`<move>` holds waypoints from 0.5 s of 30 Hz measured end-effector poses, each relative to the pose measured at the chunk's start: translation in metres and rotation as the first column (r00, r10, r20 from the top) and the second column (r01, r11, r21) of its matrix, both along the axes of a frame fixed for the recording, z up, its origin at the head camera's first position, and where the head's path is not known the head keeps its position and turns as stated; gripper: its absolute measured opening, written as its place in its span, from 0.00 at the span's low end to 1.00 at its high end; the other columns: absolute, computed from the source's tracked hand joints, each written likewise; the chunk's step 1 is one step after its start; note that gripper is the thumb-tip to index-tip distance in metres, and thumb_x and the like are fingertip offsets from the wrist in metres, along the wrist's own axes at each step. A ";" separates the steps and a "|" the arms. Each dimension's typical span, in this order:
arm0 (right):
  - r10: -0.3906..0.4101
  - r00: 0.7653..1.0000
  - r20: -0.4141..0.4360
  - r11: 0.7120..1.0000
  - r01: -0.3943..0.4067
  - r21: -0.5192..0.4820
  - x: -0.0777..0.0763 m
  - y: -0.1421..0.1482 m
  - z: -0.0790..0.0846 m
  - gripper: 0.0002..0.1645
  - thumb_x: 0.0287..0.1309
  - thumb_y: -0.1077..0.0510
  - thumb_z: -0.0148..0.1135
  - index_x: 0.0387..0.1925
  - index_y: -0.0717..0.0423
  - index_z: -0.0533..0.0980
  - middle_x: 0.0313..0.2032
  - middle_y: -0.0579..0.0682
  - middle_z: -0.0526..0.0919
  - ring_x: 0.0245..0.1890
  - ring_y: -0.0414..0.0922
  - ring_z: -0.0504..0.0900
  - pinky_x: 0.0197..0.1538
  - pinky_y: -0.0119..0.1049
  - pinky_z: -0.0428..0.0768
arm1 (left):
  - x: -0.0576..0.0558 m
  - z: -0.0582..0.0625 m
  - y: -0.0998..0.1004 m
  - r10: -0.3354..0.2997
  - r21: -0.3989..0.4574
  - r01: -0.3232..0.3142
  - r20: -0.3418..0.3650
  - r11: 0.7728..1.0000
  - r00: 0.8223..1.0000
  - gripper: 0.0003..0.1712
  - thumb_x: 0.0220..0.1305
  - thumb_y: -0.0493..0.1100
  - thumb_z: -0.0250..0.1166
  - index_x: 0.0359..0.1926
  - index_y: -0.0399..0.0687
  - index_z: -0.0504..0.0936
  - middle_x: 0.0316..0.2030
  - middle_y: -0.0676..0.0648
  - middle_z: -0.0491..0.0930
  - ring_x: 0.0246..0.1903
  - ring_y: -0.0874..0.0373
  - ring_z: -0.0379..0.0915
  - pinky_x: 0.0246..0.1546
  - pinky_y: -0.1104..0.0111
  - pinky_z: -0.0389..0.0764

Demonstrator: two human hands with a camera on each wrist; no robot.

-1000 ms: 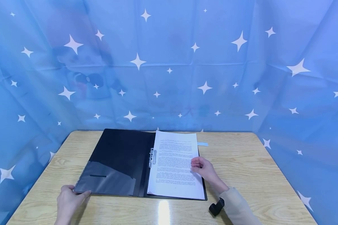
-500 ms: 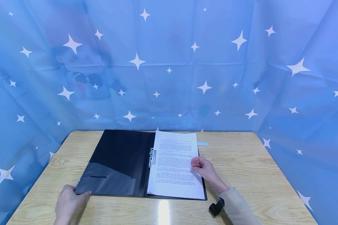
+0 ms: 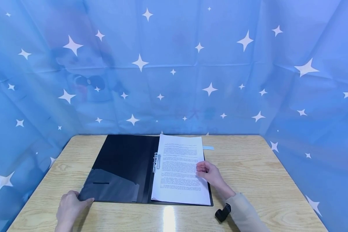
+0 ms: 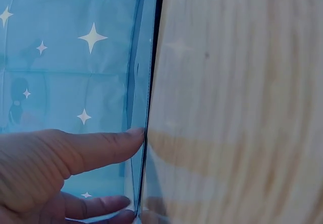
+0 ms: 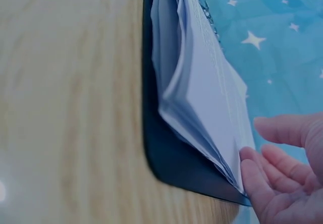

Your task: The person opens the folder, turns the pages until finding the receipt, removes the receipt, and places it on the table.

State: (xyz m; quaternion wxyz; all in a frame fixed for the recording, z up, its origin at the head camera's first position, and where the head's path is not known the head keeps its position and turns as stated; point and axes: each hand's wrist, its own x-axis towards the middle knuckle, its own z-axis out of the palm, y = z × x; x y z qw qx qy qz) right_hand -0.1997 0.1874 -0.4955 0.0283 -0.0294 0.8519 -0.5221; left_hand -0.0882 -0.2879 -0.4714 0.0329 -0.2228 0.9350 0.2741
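A black folder (image 3: 127, 154) lies spread open on the table, with a metal clip (image 3: 155, 162) at its spine. A clear pocket (image 3: 113, 187) covers the lower part of its left cover. White printed sheets (image 3: 179, 170) lie in a stack on the right cover; their edges fan apart in the right wrist view. My left hand (image 3: 69, 207) holds the folder's near left corner between thumb and fingers. My right hand (image 3: 210, 174) rests at the right edge of the sheets, its fingertips touching them and the thumb (image 5: 282, 128) apart from the fingers.
A pale blue strip (image 3: 208, 148) sticks out past the folder's right edge. Wood-grain table (image 3: 258, 174) extends on both sides of the folder. A blue star-patterned curtain (image 3: 174, 96) hangs behind the table. My right wrist carries a black device (image 3: 222, 213).
The folder's left cover has come down slightly, my left hand staying at its corner. My right hand and the sheets have kept their places. The head view has shifted a little.
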 end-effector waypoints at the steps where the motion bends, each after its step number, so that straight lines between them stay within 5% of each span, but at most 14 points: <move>1: 0.001 1.000 0.000 1.000 -0.001 0.001 0.000 0.000 0.000 0.13 0.51 0.71 0.63 0.41 0.63 0.76 0.36 0.51 0.81 0.37 0.44 0.79 0.42 0.31 0.76 | 0.000 -0.001 0.000 -0.018 -0.002 0.018 -0.027 1.000 0.999 0.41 0.44 0.50 0.73 0.46 0.16 0.68 0.40 0.22 0.68 0.43 0.31 0.66 0.41 0.44 0.71; 7: 0.032 0.999 -0.008 0.999 -0.032 -0.006 -0.001 0.000 0.004 0.13 0.51 0.71 0.63 0.41 0.64 0.76 0.36 0.52 0.81 0.36 0.44 0.79 0.41 0.30 0.76 | -0.003 -0.005 0.003 -0.120 0.004 0.123 -0.184 0.992 0.976 0.32 0.42 0.37 0.72 0.43 0.15 0.71 0.37 0.24 0.73 0.41 0.33 0.69 0.45 0.45 0.68; 15: 0.018 1.000 -0.023 1.000 -0.019 -0.025 -0.010 0.005 0.018 0.13 0.54 0.68 0.62 0.43 0.67 0.75 0.39 0.57 0.81 0.38 0.46 0.79 0.39 0.28 0.76 | -0.006 -0.009 0.004 -0.117 0.030 0.125 -0.200 0.992 0.973 0.30 0.43 0.35 0.71 0.45 0.17 0.72 0.38 0.26 0.73 0.39 0.37 0.72 0.45 0.47 0.69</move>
